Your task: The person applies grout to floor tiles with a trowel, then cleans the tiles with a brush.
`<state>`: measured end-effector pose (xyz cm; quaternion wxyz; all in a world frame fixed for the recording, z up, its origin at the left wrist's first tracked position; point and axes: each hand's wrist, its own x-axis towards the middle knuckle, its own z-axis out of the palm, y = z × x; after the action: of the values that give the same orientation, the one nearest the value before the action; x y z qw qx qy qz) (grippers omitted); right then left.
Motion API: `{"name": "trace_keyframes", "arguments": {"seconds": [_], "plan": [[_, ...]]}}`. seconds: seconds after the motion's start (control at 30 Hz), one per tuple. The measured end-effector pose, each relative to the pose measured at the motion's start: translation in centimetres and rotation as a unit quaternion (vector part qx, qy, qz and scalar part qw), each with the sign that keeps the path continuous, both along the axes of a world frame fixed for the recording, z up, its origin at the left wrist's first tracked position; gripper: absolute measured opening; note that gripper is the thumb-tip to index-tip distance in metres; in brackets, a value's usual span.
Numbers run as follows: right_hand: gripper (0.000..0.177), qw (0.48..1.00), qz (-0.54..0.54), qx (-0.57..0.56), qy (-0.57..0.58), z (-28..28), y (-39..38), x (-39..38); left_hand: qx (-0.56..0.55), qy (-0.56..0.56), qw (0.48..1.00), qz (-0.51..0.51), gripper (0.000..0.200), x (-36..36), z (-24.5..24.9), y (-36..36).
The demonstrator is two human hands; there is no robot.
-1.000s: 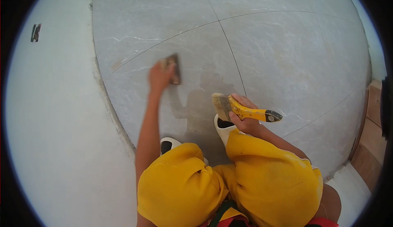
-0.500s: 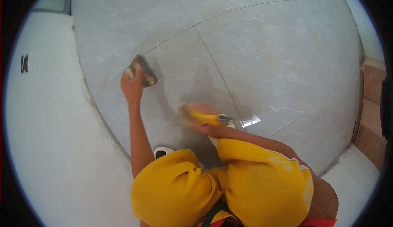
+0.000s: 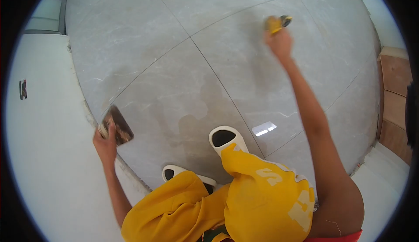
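Note:
My left hand (image 3: 105, 144) is closed on a trowel-like metal plate (image 3: 120, 126), brown and shiny, with a pale grip at its left side. The plate is near the edge where the grey tiled floor (image 3: 174, 80) meets the white wall. Stretched out to the far right, my right hand (image 3: 279, 43) grips a yellow hand tool (image 3: 274, 25) with a black end (image 3: 286, 21). Its exact kind I cannot tell. Thin dark joint lines between the large tiles run under and between my hands.
My feet in white slippers (image 3: 228, 139) stand on the tiles below my yellow shorts (image 3: 266, 189). On the left runs a white wall (image 3: 48, 124) with a small dark opening (image 3: 23, 89). Brown boxes (image 3: 396, 107) stand along the right side.
My right hand has swung from near my knees far forward and right with the yellow tool. My left hand has moved down and left with the metal plate, closer to the wall.

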<state>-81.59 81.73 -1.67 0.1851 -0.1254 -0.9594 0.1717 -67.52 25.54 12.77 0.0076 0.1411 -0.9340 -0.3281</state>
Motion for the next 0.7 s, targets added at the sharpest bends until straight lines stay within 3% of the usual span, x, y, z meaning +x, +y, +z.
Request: {"name": "trace_keyframes", "arguments": {"seconds": [0.07, 0.1, 0.17, 0.27, 0.3, 0.33, 0.37, 0.4, 0.43, 0.47, 0.5, 0.53, 0.57, 0.6, 0.67, 0.7], "plan": [[0.031, 0.968, 0.088, -0.199, -0.126, 0.1, -12.7, 6.0, -0.021, -0.024, 0.997, -0.076, 0.024, -3.3, 3.1, 2.3], [0.029, 0.941, 0.152, -0.272, -0.13, 0.2, -17.8, 9.9, -0.033, -0.025, 0.992, -0.118, 0.024, -5.0, 4.4, 3.8], [0.032, 0.851, 0.262, -0.427, -0.156, 0.5, -27.8, 17.6, -0.059, -0.021, 0.982, -0.18, 0.024, -8.5, 5.9, 6.7], [0.042, 0.871, 0.336, -0.351, -0.078, -3.0, -22.7, 20.2, -0.091, -0.042, 0.959, -0.265, 0.023, -12.2, 6.3, 11.4], [0.049, 0.861, 0.262, -0.436, -0.022, -3.3, -17.8, 19.0, -0.103, -0.048, 0.951, -0.286, 0.023, -13.2, 6.3, 12.7], [0.045, 0.928, 0.216, -0.302, -0.024, -3.5, -11.5, 18.2, -0.089, -0.048, 0.95, -0.296, 0.023, -13.9, 5.8, 13.8], [0.047, 0.974, 0.221, -0.021, 0.031, -4.4, -4.6, 17.3, -0.075, -0.053, 0.947, -0.308, 0.023, -14.2, 4.8, 14.8], [0.047, 0.973, 0.052, -0.207, -0.083, -3.5, 1.6, 17.4, -0.062, -0.059, 0.942, -0.323, 0.023, -14.5, 3.6, 15.8], [0.048, 0.997, 0.017, -0.015, -0.068, -1.0, 7.1, 16.8, -0.046, -0.057, 0.937, -0.342, 0.025, -14.8, 1.6, 16.7], [0.048, 0.992, -0.052, 0.08, -0.088, -1.5, 13.0, 16.7, -0.03, -0.054, 0.931, -0.359, 0.027, -14.9, -1.0, 17.3], [0.048, 0.984, -0.095, 0.106, -0.109, 2.0, 15.0, 16.4, -0.064, -0.06, 0.924, -0.372, 0.029, -14.5, -3.9, 18.2], [0.05, 0.979, -0.113, 0.145, -0.091, 1.3, 19.0, 17.1, -0.098, -0.067, 0.917, -0.381, 0.031, -14.0, -6.7, 19.3], [0.053, 0.975, -0.151, 0.064, -0.15, 5.0, 18.1, 16.9, -0.092, -0.075, 0.915, -0.385, 0.031, -13.3, -9.1, 20.7], [0.054, 0.988, -0.122, -0.044, -0.081, 5.0, 17.6, 17.6, -0.085, -0.083, 0.914, -0.389, 0.031, -12.5, -10.8, 22.1], [0.055, 0.964, -0.06, -0.256, 0.051, 4.3, 16.4, 19.3, -0.071, -0.085, 0.936, -0.335, 0.031, -12.7, -12.9, 24.8], [0.054, 0.966, -0.058, -0.251, 0.023, 4.2, 14.7, 20.4, -0.063, -0.089, 0.945, -0.308, 0.03, -12.8, -13.8, 25.6]]}}
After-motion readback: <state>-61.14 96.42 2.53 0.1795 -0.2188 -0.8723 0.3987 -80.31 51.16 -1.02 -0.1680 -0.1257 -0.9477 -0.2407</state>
